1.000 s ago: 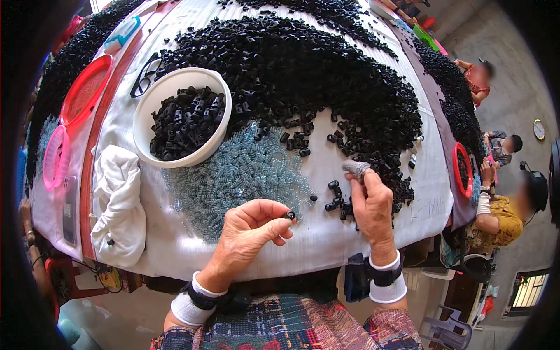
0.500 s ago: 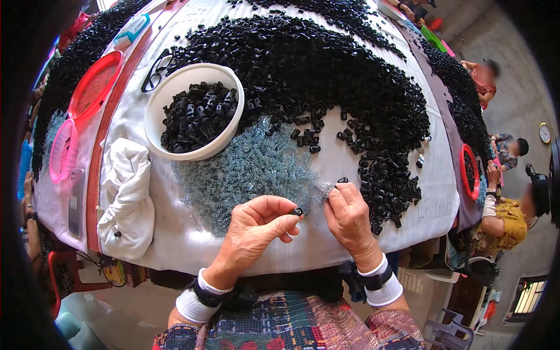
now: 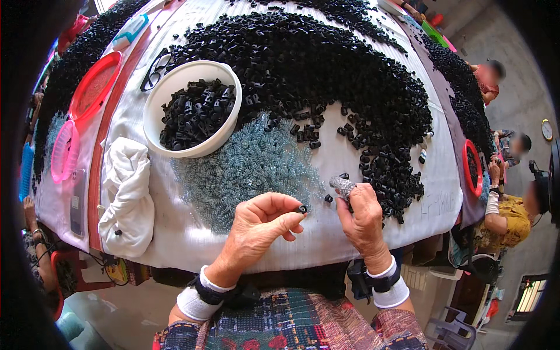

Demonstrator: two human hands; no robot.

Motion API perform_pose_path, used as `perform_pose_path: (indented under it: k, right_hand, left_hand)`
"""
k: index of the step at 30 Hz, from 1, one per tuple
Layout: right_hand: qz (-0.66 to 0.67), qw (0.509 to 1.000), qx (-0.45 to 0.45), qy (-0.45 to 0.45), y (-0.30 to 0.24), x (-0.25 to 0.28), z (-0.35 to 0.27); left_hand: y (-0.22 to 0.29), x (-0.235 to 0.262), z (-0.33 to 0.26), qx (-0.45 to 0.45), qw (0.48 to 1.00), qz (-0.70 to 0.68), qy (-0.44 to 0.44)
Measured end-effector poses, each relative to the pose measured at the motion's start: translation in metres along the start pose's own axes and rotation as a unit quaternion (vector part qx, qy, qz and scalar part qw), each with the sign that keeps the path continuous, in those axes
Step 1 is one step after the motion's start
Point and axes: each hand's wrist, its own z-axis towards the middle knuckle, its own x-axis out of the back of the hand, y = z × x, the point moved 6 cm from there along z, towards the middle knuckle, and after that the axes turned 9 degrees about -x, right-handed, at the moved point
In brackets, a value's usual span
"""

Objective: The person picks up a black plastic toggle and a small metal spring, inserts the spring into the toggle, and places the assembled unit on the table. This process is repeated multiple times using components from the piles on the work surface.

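Note:
My left hand (image 3: pixel 259 226) pinches a small black plastic cord-lock piece (image 3: pixel 302 209) between thumb and forefinger, a round hole showing at its end. To its right, my right hand (image 3: pixel 363 216) is held with thumb and forefinger apart. A silvery wrap (image 3: pixel 342 186) covers that forefinger's tip. Loose black pieces lie by its fingertips, one of them at the thumb (image 3: pixel 328 198). Beyond my left hand spreads a pile of small metal springs (image 3: pixel 245 175). A large heap of black plastic pieces (image 3: pixel 303 64) curves behind the springs and down the right side.
A white tub (image 3: pixel 153 125) of black pieces stands behind the springs. Left of it are folded white cloth (image 3: pixel 125 198), glasses (image 3: pixel 156 70), a phone (image 3: pixel 77 201), a pink basket (image 3: pixel 64 151) and a red tray (image 3: pixel 76 99). Several people sit along the right (image 3: pixel 504 227).
My right hand has drawn away from the springs, moving right, and its thumb and forefinger have parted. My left hand stays nearly still with its black piece.

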Motion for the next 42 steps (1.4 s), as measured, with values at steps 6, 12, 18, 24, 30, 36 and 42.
perform_pose_path:
  k: [6,12,18,24,30,36,42]
  right_hand:
    - [-0.027,0.998,0.010,-0.063,-0.005,-0.017,0.003]
    - [-0.055,0.995,-0.012,-0.087,-0.005,-0.025,0.007]
    - [-0.110,0.990,0.017,-0.085,-0.016,-0.022,0.014]
    - [-0.088,0.992,0.022,-0.090,-0.010,-0.024,0.012]
    - [-0.060,0.992,-0.013,-0.109,-0.009,-0.020,0.014]
    - [-0.012,0.993,-0.036,-0.114,-0.003,-0.018,0.016]
    - [0.049,0.985,-0.097,-0.135,0.006,-0.015,0.018]
  left_hand:
    - [0.000,0.002,-0.002,0.000,1.000,0.001,0.005]
    - [0.000,0.005,-0.003,0.004,1.000,-0.004,0.008]
    - [-0.001,0.007,-0.004,0.001,1.000,-0.009,0.007]
    - [-0.001,0.005,-0.005,0.005,1.000,-0.007,0.010]
    - [-0.002,0.004,-0.004,0.006,1.000,-0.010,0.009]
    - [-0.004,0.002,-0.004,0.013,1.000,-0.005,0.016]
    - [-0.005,0.001,-0.003,0.004,1.000,-0.002,0.009]
